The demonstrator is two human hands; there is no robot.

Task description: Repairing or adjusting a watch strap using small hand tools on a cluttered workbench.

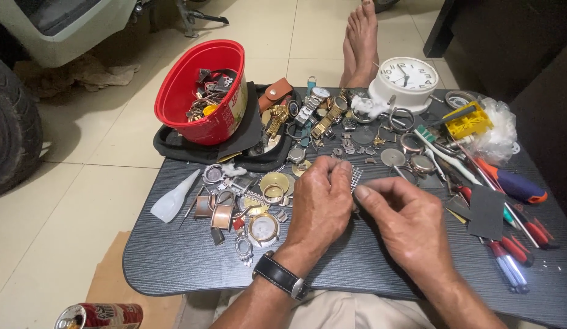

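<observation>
Two hands at the middle of the dark worktop [174, 256], meeting over a short silvery strip of watch band [356, 178]. Left hand [320, 210], black strap watch [281, 275] on the wrist, fingers pressed together and pinching the strip's left edge. Right hand [408, 228], thumb and forefinger closed on the strip's lower end, remaining fingers curled under. Strip held upright just above the worktop, at 12 o'clock of both hands. At 9 o'clock of the left hand, a scatter of watch cases [263, 228] and loose metal parts, with a white glue bottle [174, 198] further out. At 11 o'clock, a red tub [192, 122] filled with parts. At 1 o'clock, a white alarm clock [405, 82]. At 3 o'clock of the right hand, several screwdrivers [515, 186] and a yellow tool [468, 120]. At 7 o'clock, off the worktop, a drink can [101, 317].
</observation>
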